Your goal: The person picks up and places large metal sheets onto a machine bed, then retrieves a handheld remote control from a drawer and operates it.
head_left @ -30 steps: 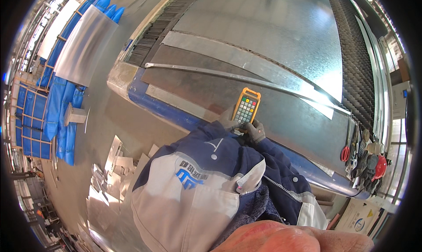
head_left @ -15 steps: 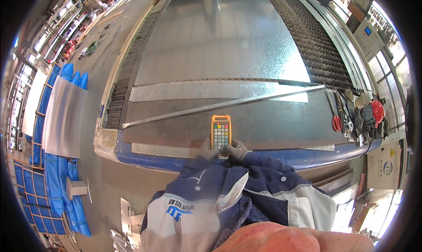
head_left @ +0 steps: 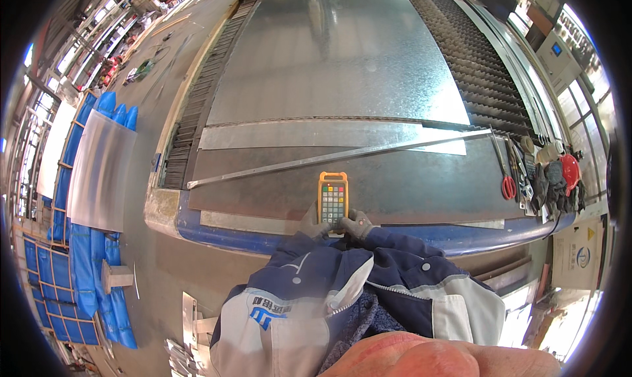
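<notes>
A handheld remote control (head_left: 333,202) with a yellow-orange frame and rows of coloured and grey keys stands out in front of me, over the near edge of the machine bed. My left hand (head_left: 312,223), in a grey glove, is closed around its lower left side. At the lower right side, my right hand (head_left: 357,224), gloved too, grips it with the thumb by the keys. Beneath and beyond the remote lies a dark metal sheet (head_left: 276,202). A long metal straightedge (head_left: 342,156) rests slantwise across the sheets.
A large shiny sheet (head_left: 329,74) covers the slatted bed (head_left: 487,74). Red-handled scissors (head_left: 508,186), gloves (head_left: 554,178) and a red round thing (head_left: 570,172) lie at the right corner. The bed's blue front edge (head_left: 230,239) runs before me. Blue-wrapped stacks (head_left: 82,265) stand left.
The whole scene has shifted slightly right in the picture as the view turned a little. Both hands keep their hold on the remote control.
</notes>
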Available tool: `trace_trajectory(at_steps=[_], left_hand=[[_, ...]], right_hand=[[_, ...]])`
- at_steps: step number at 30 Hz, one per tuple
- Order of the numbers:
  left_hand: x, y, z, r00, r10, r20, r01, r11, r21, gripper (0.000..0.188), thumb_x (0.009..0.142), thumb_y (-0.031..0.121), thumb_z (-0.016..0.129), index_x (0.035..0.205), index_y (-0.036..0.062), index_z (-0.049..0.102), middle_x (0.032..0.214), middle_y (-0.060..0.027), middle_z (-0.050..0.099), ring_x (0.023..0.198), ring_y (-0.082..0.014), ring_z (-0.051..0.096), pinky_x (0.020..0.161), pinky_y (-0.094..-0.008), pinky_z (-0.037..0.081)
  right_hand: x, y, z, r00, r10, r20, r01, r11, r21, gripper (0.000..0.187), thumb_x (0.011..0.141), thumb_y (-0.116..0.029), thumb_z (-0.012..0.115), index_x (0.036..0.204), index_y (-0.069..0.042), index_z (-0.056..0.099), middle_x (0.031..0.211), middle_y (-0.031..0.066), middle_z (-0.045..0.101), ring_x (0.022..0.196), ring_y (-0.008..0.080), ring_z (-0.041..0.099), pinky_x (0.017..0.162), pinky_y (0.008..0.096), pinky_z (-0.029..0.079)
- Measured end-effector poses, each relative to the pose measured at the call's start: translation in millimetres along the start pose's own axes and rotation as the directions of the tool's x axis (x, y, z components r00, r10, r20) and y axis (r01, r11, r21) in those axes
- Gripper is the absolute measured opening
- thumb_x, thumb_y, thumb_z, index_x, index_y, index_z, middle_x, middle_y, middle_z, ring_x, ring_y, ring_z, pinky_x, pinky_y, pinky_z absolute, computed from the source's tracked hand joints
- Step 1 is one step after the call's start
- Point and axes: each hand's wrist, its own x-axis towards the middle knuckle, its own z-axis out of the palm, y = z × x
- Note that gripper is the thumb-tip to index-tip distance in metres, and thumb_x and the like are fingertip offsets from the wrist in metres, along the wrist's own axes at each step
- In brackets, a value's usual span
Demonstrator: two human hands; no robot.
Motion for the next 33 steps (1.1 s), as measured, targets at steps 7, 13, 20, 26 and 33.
trace_trajectory(at_steps=[7,13,20,26,33], left_hand=[[7,-13,-5,0.993,0.117,0.02,-0.118,0.992,0.054,0.073,0.074,-0.009,0.055,0.144,0.0,0.035,0.132,-0.0147,0.056,0.118,-0.0232,0.06,0.102,-0.0378,0.049],[5,-10,-3,0.99,0.137,0.032,-0.137,0.991,-0.011,0.072,0.076,0.001,0.066,0.143,0.0024,0.039,0.13,-0.0121,0.058,0.118,-0.0208,0.059,0.101,-0.0358,0.049],[4,-12,-4,0.996,0.083,-0.011,-0.083,0.996,0.022,0.077,0.074,-0.007,0.06,0.146,0.0004,0.034,0.132,-0.0157,0.056,0.119,-0.0241,0.059,0.102,-0.0377,0.05],[9,-30,-13,0.994,0.107,-0.02,-0.105,0.993,0.049,0.074,0.074,-0.003,0.065,0.144,0.0028,0.039,0.131,-0.0116,0.058,0.119,-0.0205,0.059,0.103,-0.0362,0.048],[11,-33,-17,0.99,0.138,0.009,-0.139,0.986,0.095,0.075,0.074,-0.001,0.069,0.143,-0.0001,0.038,0.131,-0.0134,0.058,0.12,-0.0216,0.058,0.103,-0.0356,0.047]], right_hand=[[9,15,-2,0.999,-0.045,-0.024,0.046,0.998,0.034,0.041,0.082,-0.015,0.056,0.118,0.005,0.06,0.105,0.0144,0.069,0.092,0.0241,0.067,0.073,0.0379,0.057],[14,24,-4,0.964,-0.258,0.067,0.266,0.939,-0.218,0.041,0.084,-0.018,0.055,0.117,0.005,0.061,0.106,0.0141,0.069,0.092,0.0224,0.068,0.072,0.0335,0.055],[17,29,-8,0.95,-0.3,0.089,0.312,0.894,-0.32,0.042,0.083,-0.02,0.055,0.117,0.005,0.061,0.102,0.0143,0.07,0.084,0.0209,0.067,0.068,0.0327,0.054],[10,19,-5,0.989,-0.145,0.027,0.147,0.98,-0.133,0.046,0.081,-0.02,0.056,0.119,0.005,0.06,0.103,0.0142,0.07,0.08,0.0215,0.067,0.067,0.0335,0.054],[21,31,-6,0.999,-0.04,0.032,0.038,0.998,0.053,0.039,0.08,-0.017,0.056,0.113,0.003,0.06,0.103,0.0157,0.068,0.081,0.0235,0.069,0.067,0.0361,0.058]])
